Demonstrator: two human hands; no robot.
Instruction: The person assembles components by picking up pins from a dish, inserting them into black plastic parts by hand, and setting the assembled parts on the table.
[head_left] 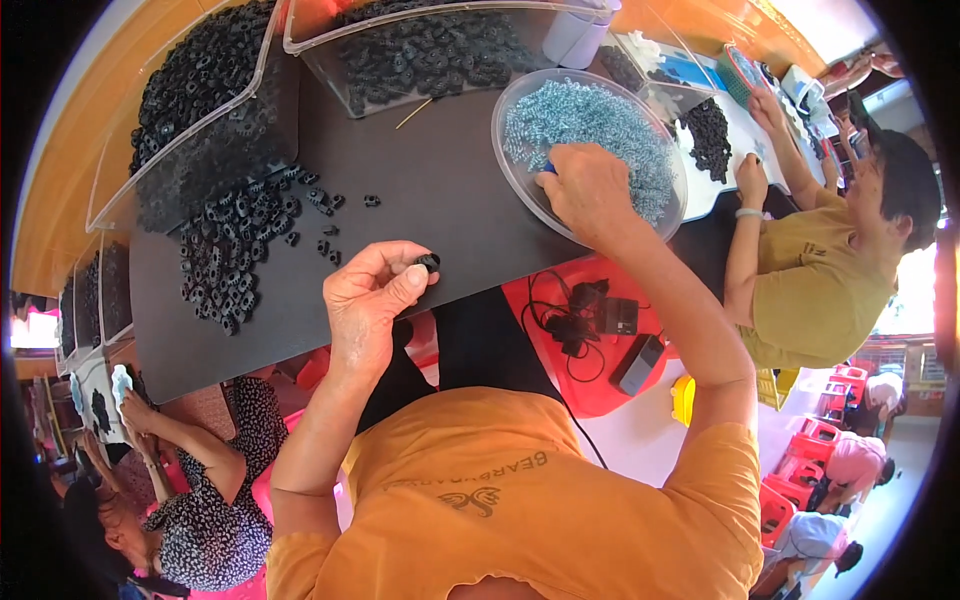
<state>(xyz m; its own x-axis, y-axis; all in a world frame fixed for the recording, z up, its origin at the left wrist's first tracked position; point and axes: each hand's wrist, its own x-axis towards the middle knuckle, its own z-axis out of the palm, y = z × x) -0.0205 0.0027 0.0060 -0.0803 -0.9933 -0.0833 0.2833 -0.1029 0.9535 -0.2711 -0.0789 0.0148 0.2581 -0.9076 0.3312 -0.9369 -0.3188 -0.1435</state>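
**Left hand (pixel 368 300) pinches a black part (pixel 428 262); right hand (pixel 590 190) works over the bowl (pixel 518 190)**

Closest to me is the person's orange shirt (pixel 560 520), with both bare forearms reaching forward from its sleeves. Past it, to the right and below the table (pixel 420 170), a red seat (pixel 575 400) carries a dark box (pixel 640 365) and a tangle of black cables (pixel 570 325).

The left hand is above the table's near edge, thumb and forefinger closed on the black part, which pokes out beyond the fingertips. The right hand is over the near left side of the bowl, its fingers curled in around a blue thing (pixel 549 170); only an end of that shows, so I can't tell its full shape. The round, clear bowl is heaped with pale blue pieces (pixel 590 115).

To the left on the table lies a loose pile (pixel 225 250) of black parts, a few strays beside it. Behind the pile stands a clear bin (pixel 262 75) full of black parts; a second bin (pixel 288 45) stands to its right, a thin stick (pixel 413 114) lying in front.

Farther off, one co-worker (pixel 820 280) sits on the right, another (pixel 215 510) on the left, and more people (pixel 858 465) bend forward near red chairs (pixel 806 450).
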